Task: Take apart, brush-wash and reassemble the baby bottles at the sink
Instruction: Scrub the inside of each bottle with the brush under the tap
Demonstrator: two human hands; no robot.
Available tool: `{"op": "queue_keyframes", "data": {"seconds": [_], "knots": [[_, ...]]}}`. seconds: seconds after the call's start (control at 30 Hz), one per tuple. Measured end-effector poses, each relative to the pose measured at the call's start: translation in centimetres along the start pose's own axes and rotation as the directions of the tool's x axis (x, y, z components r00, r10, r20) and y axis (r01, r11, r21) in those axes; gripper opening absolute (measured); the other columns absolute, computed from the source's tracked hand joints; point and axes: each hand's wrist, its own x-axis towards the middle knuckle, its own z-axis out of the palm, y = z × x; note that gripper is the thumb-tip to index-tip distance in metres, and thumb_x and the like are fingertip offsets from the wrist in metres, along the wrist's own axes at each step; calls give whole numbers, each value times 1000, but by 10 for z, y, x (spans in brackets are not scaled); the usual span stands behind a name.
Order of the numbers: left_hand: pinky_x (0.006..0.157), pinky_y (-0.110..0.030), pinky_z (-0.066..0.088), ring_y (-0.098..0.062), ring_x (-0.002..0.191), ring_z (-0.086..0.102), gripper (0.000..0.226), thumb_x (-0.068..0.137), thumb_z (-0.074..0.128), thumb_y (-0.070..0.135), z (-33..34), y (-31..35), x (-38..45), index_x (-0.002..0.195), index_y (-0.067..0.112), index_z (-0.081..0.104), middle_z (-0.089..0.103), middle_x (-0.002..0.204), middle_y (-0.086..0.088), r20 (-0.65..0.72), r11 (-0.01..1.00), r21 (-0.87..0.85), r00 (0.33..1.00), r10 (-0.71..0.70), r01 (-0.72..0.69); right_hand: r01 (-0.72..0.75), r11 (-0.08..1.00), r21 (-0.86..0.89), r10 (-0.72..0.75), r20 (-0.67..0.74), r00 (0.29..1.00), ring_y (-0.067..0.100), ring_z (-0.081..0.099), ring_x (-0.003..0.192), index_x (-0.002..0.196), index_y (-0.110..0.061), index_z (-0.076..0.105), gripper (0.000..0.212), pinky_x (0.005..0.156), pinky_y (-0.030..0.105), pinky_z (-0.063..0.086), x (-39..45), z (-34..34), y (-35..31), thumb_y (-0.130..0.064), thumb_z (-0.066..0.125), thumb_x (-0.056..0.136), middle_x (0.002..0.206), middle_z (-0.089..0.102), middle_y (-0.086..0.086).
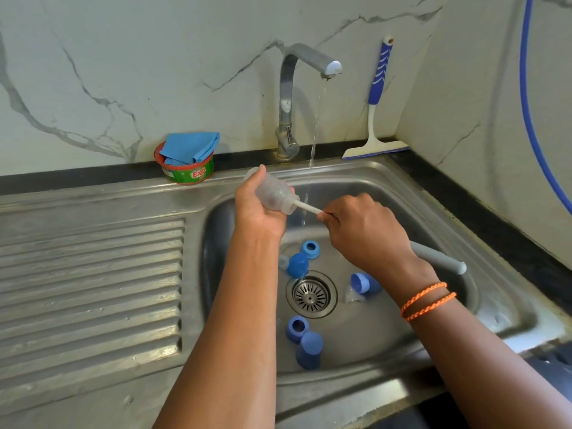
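My left hand [257, 209] grips a clear baby bottle [274, 190] on its side above the steel sink [402, 193], its mouth turned right. My right hand [368, 230] holds a white bottle brush [306, 208] by its handle; the brush head is inside the bottle and the grey handle end [439, 258] sticks out past my wrist. On the sink floor lie blue collar rings [310, 249] [296, 328], blue caps [297, 265] [309, 351] [364, 283] and a clear teat [354, 295] around the drain [311, 295].
Water runs from the tap [289, 97] into the sink just behind my hands. A green dish-soap tub [188, 174] with a blue cloth [188, 147] in it stands on the back ledge. A squeegee [376, 119] leans in the corner. The ribbed drainboard [93, 289] lies left.
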Motion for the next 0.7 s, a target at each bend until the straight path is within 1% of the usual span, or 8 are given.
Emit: {"op": "queue_keyframes", "data": {"seconds": [0.07, 0.2, 0.27, 0.33, 0.43, 0.5, 0.63, 0.7], "knots": [[73, -40, 61, -27, 87, 64, 50, 86, 81, 24, -2, 0, 0, 129, 14, 57, 58, 110, -16, -27, 1000, -9, 1000, 9, -9, 56, 997, 49, -59, 54, 997, 22, 57, 65, 88, -24, 67, 34, 63, 43, 53, 1, -1, 4, -45, 51, 109, 73, 56, -3], [66, -34, 57, -18, 67, 56, 36, 82, 87, 28, 0, 2, -1, 100, 14, 60, 55, 83, -7, -19, 999, -13, 999, -40, 40, 85, 985, 149, -97, 77, 992, 22, 56, 62, 88, -21, 69, 36, 61, 44, 53, -2, 0, 6, -46, 54, 108, 67, 59, -4], [61, -32, 57, -18, 64, 56, 40, 80, 89, 28, 2, 4, -2, 103, 14, 60, 55, 81, -6, -4, 998, -22, 999, -53, 52, 76, 983, 168, -85, 46, 995, 23, 56, 60, 84, -21, 66, 38, 59, 46, 53, -2, 1, 4, -46, 52, 108, 66, 58, -3], [61, -35, 60, -22, 76, 63, 52, 79, 89, 28, 3, 4, -4, 118, 13, 59, 61, 94, -9, -15, 999, -28, 999, -36, 35, 58, 979, 197, -58, -4, 998, 22, 52, 57, 80, -22, 60, 37, 55, 43, 47, -1, 2, 3, -44, 52, 109, 64, 55, -3], [79, -51, 64, -36, 106, 67, 62, 78, 90, 24, 4, 2, -5, 130, 12, 57, 61, 124, -19, -29, 996, -91, 1000, 5, -8, 4, 975, 223, 15, -83, 996, 23, 54, 59, 93, -25, 68, 29, 55, 42, 47, -1, 2, 1, -43, 53, 109, 67, 56, -3], [88, -56, 62, -38, 111, 67, 61, 80, 89, 22, 4, 0, -5, 131, 11, 57, 61, 128, -21, -18, 995, -100, 1000, 17, -18, -41, 982, 186, 60, -99, 993, 26, 56, 62, 98, -22, 70, 30, 58, 46, 53, -1, 4, 1, -43, 51, 110, 70, 58, 0], [94, -58, 59, -40, 114, 66, 58, 86, 83, 22, 0, -2, -1, 136, 11, 56, 61, 131, -22, 16, 998, -62, 1000, -3, 4, -79, 996, 33, 82, -83, 993, 26, 54, 62, 90, -21, 63, 36, 59, 43, 53, 0, 1, 8, -45, 45, 111, 70, 54, 0], [92, -60, 58, -39, 115, 64, 47, 93, 73, 22, 0, -1, -1, 134, 10, 55, 59, 131, -21, 54, 998, -63, 999, -3, 7, -50, 998, -24, 48, -59, 997, 24, 53, 60, 86, -22, 62, 37, 58, 40, 51, 0, 0, 11, -45, 45, 111, 69, 52, -1]]}}
